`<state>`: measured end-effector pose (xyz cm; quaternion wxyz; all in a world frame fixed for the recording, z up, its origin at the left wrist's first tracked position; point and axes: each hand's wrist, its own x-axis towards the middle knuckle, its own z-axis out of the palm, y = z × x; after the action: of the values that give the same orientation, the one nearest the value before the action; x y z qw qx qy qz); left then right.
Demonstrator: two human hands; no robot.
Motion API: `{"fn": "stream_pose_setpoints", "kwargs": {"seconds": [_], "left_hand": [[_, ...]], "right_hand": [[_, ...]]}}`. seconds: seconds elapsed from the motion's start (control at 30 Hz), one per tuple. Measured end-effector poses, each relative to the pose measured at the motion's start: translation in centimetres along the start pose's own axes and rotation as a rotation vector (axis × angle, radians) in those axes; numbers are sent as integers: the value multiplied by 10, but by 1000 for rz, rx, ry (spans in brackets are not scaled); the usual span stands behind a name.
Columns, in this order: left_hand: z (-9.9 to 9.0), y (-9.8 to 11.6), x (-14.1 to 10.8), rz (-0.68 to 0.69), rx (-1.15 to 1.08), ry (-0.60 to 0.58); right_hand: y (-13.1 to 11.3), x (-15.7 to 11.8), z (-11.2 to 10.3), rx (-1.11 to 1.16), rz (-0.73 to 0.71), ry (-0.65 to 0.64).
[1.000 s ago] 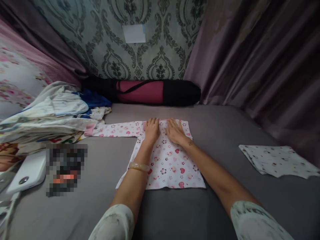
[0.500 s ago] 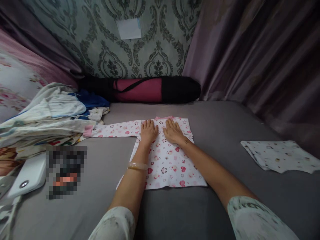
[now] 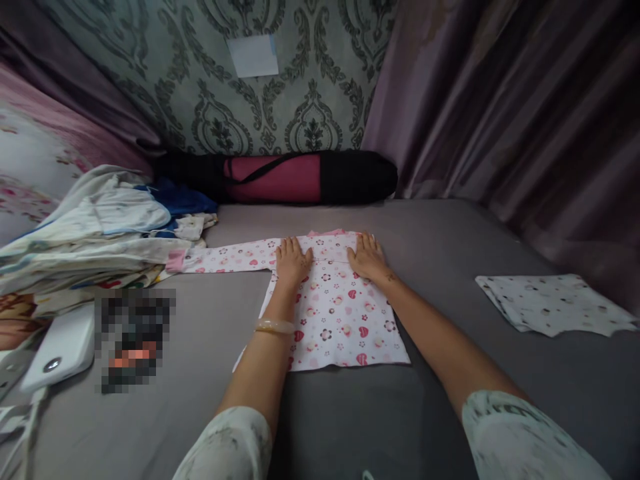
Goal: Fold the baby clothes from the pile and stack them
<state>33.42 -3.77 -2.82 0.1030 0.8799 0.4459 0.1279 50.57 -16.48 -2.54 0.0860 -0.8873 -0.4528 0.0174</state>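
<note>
1. Since the frame half a second ago, the right hand (image 3: 369, 257) has slid toward the upper right corner of the printed shirt (image 3: 345, 313); the left hand (image 3: 293, 263) has shifted slightly left.
2. The shirt lies flat at the centre of the frame on a grey sheet (image 3: 350, 413), one sleeve (image 3: 230, 259) stretched left to a pink cuff (image 3: 175, 261).
3. A white device (image 3: 60, 350) with a cable (image 3: 33, 427) sits at lower left.
4. Folded patterned cloth (image 3: 555, 303) rests at middle right.
5. Both hands lie palm down on the shirt's upper part, fingers loose and outstretched.
6. Heaped clothes (image 3: 100, 220) spread at left, just beside the cuff.
7. A black-and-pink bag (image 3: 285, 179) lies along the patterned wall (image 3: 280, 107), upper centre.
</note>
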Motion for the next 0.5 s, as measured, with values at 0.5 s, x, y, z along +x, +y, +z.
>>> {"fn": "stream_pose_setpoints", "kwargs": {"seconds": [0.5], "left_hand": [[-31,-21,0,53,-185,-109]], "right_hand": [[9,6,-6,-13,-23,-66]]}}
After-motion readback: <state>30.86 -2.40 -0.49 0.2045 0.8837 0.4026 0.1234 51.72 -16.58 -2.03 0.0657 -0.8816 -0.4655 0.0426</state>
